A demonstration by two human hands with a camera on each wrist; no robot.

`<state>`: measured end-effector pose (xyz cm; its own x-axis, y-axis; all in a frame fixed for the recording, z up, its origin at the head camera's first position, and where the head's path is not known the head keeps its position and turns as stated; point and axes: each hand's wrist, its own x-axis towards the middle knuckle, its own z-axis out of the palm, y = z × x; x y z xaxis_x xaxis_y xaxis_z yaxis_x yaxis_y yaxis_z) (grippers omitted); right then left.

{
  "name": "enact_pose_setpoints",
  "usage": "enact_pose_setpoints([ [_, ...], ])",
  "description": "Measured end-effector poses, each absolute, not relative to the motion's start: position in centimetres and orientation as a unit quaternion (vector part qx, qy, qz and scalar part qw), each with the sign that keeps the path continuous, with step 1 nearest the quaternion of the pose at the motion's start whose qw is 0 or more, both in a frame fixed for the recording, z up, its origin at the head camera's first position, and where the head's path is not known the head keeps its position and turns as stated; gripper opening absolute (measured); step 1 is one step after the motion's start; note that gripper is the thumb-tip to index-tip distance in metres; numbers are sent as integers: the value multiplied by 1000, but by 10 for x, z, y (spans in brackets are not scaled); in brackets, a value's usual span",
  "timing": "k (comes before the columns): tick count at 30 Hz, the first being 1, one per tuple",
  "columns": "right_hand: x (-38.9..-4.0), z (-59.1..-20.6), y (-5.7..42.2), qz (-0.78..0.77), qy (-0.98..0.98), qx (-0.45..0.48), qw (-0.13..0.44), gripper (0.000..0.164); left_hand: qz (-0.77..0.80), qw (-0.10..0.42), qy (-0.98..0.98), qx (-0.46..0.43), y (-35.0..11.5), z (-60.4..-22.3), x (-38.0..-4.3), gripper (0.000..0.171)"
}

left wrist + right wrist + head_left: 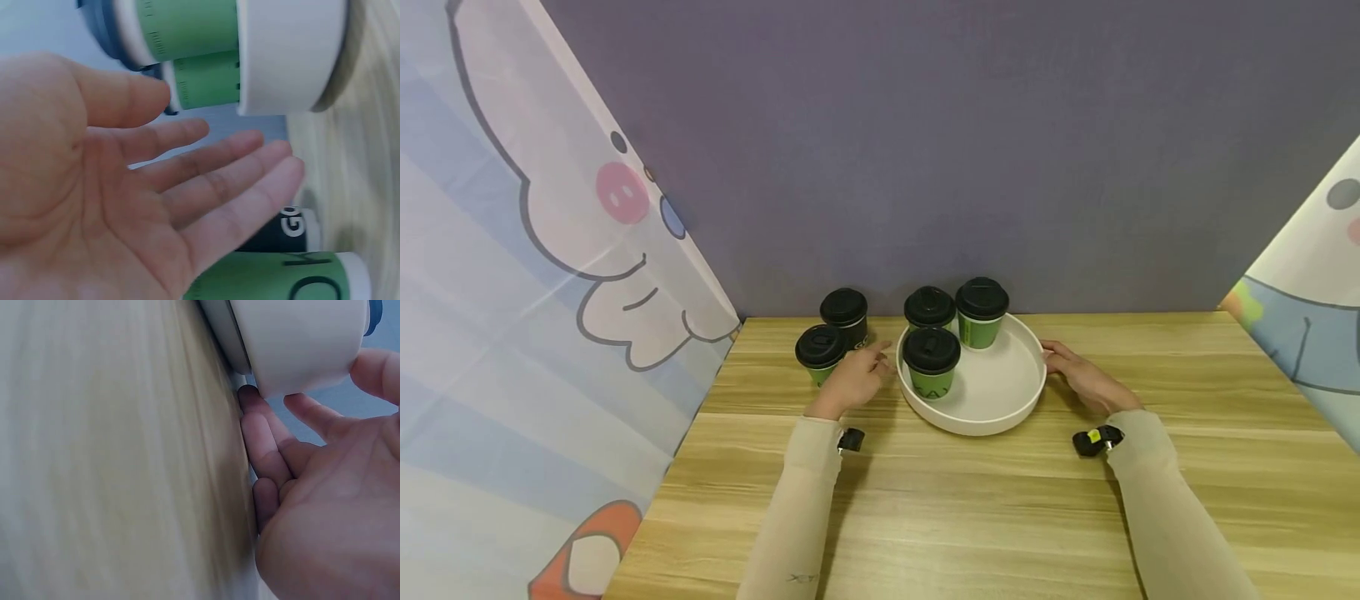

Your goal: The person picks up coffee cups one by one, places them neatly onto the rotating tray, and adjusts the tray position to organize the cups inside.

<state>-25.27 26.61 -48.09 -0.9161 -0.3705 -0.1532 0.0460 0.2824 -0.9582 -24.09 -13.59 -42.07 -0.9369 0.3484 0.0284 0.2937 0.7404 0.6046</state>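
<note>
Your L hand's (pixel 857 377) fingers are stretched out w/ gaps btwn them, thumb well apart, and they've hold of nothing; palm shows full in the L wrist view. Your R hand's (pixel 1088 379) thumb and index are spread, other fingers bent; tips touch the outer wall of the tray (pixel 1000 392) on its R side, thumb up by the rim, w/ no grip round it. Can't tell if the middle fingertip goes under the base. Tray's white, round, mid-table near the back, just R of your L hand. It holds 3 green cups w/ black lids, all upright on its L/back part: front cup (pixel 932 382) nearest you, back-left cup (pixel 930 308) mostly hidden behind it, back-right cup (pixel 981 329) by the far rim. On your L hand's other side are 2 more lidded cups, upright on the table (pixel 962 525): a green cup (pixel 820 347), partly covered by your hand in the head view (can't tell if touching), and a black cup (pixel 844 308) just behind it w/ white letters. Farther out: black wrist gadgets, the R one w/ a yellow patch, long beige sleeves (pixel 1172 500), a grey wall (pixel 985 167) behind the table, and cartoon-print curtains L (pixel 550 250) and R.
</note>
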Motion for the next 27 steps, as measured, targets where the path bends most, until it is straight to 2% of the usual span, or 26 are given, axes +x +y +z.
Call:
enact_pose_setpoints([
  [4,-253,-481,267,-595,775,-106,186,60,352,1,922,160,-140,-409,-237,40],
  [10,-249,-479,269,-596,771,-106,197,62,396,-123,893,175,-148,-398,-235,32],
  [16,-247,-481,273,-587,772,-120,210,67,376,-238,877,182,-165,-396,-237,29],
  [19,-247,-481,276,-586,771,-128,215,68,365,-245,885,151,-175,-396,-239,31],
  [27,-246,-481,281,-586,766,-133,231,71,333,-170,922,101,-201,-401,-242,49],
])
